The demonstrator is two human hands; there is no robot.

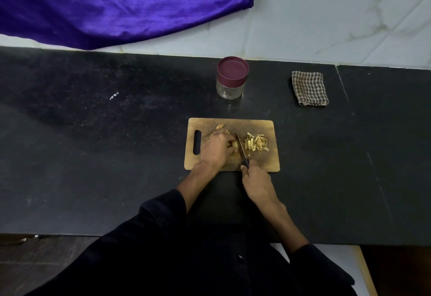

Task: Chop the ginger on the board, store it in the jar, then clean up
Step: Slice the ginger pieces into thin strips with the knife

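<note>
A wooden cutting board [268, 160] lies on the black counter. My left hand [215, 150] holds a piece of ginger [233, 145] down on the board's middle, fingers curled over it. My right hand [255, 181] grips the black handle of a small knife [241, 147], whose blade rests right beside the ginger. A heap of cut ginger strips [256, 142] sits to the right of the blade. A few scraps [219, 127] lie near the board's far edge. A clear jar [232, 77] with a maroon lid stands behind the board, lid on.
A folded checked cloth [309, 88] lies at the back right of the counter. Purple fabric [116, 4] hangs over the wall at the back left. The counter's front edge runs just below my forearms.
</note>
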